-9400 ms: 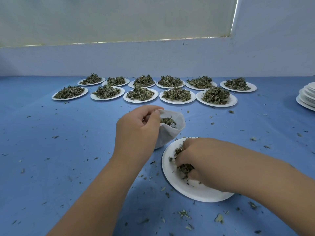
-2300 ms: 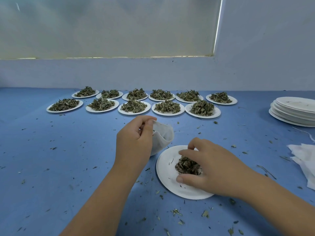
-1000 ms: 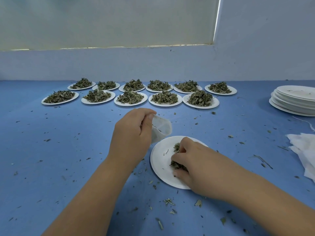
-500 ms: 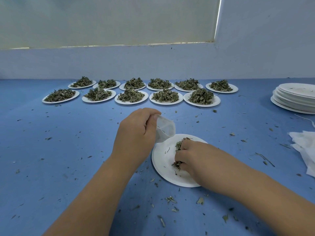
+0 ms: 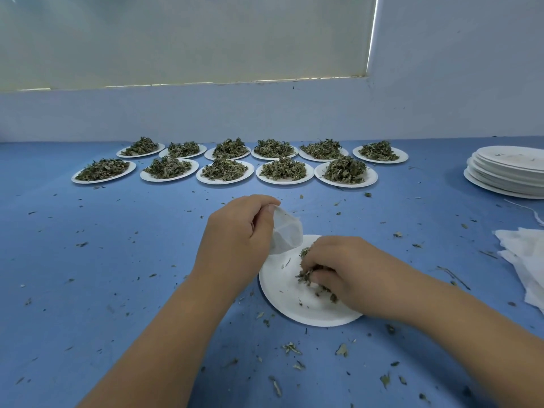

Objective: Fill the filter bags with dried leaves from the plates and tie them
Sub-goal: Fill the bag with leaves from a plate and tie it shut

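In the head view, my left hand (image 5: 235, 240) has its grip clamped on the rim of a white filter bag (image 5: 287, 235), thumb against fingers. The bag hangs tilted over the far-left edge of the near plate (image 5: 288, 301). My right hand (image 5: 350, 272) lies on this plate, its grip curled around a small heap of dried leaves (image 5: 306, 278). A few crumbs lie on the bare part of the plate.

Farther away on the blue bench (image 5: 103, 290) stand eleven full plates (image 5: 225, 182) in two rows, each carrying a mound of leaves. At the far right is a stack of empty plates (image 5: 506, 175), and nearer to me a pile of white fabric (image 5: 524, 254). Leaf crumbs (image 5: 290, 347) lie scattered on the bench.
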`<state>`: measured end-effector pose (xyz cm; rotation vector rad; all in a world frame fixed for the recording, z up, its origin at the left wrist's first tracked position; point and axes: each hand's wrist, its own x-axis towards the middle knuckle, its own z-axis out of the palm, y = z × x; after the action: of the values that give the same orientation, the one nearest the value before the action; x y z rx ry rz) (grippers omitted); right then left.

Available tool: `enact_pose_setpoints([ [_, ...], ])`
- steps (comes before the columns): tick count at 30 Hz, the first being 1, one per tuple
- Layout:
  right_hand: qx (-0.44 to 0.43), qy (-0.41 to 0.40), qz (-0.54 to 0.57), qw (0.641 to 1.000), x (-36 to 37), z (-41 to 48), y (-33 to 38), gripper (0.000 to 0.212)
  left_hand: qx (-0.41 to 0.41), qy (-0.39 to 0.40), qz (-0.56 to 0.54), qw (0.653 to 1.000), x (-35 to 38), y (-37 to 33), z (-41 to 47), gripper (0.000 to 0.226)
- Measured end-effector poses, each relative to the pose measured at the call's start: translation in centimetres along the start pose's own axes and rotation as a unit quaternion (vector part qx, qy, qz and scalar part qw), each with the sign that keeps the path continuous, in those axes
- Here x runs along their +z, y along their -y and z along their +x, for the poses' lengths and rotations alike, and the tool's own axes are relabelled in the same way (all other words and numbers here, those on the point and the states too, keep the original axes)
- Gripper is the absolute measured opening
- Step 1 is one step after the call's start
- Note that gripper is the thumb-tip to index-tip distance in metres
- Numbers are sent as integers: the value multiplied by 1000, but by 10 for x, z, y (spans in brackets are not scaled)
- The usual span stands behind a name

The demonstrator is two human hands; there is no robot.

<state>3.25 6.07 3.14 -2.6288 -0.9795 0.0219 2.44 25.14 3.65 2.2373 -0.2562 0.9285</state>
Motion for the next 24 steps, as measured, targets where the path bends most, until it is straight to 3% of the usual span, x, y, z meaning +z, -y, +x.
enact_pose_setpoints([
  [5, 44, -51, 207, 976, -22, -7, -7, 13, -15, -4, -5, 1000, 0, -2, 0, 21],
  [11, 16, -96, 374, 922, -31, -8, -4, 20, 1, 19, -4, 1000, 7, -9, -6, 20],
  [19, 58, -114, 306, 943, -22, -4, -1, 15, 20, 77, -9, 997, 10, -17, -10, 21],
  [24, 85, -177, 193, 961, -16, -3, 6, 14, 24, 90, -24, 995, 13, -23, -13, 22],
])
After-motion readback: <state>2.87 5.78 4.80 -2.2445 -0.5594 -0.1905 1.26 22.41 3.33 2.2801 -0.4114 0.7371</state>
